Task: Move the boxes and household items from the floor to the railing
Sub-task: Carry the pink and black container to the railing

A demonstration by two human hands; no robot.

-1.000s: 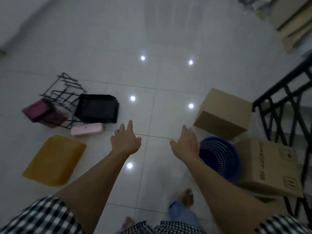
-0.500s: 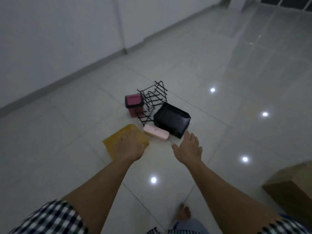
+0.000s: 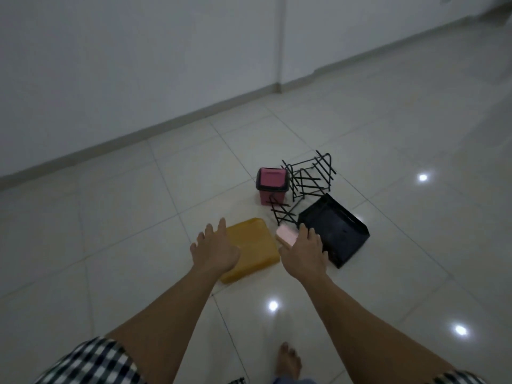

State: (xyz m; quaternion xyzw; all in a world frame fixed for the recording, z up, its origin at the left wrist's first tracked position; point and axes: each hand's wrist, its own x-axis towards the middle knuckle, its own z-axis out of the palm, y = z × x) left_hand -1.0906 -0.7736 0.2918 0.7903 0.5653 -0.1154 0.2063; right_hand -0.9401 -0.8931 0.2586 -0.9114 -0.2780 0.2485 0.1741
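A flat yellow box (image 3: pixel 253 246) lies on the tiled floor ahead of me. My left hand (image 3: pixel 214 250) hovers over its left side, fingers spread, holding nothing. My right hand (image 3: pixel 304 254) is stretched out over the gap between the yellow box and a black tray (image 3: pixel 336 231), covering part of a small pink case (image 3: pixel 286 234); it is empty too. Behind them stand a pink bin with a black rim (image 3: pixel 271 185) and a black wire rack (image 3: pixel 306 184). Whether either hand touches anything I cannot tell.
A white wall with a skirting board (image 3: pixel 138 131) runs along the left and back. Pale glossy tiles (image 3: pixel 401 245) with ceiling-light reflections spread to the right. My bare foot (image 3: pixel 288 361) is at the bottom.
My view has swung left, away from the railing, cardboard boxes and blue basket, and come closer to the items on the floor. Both hands have reached forward over the yellow box and pink case.
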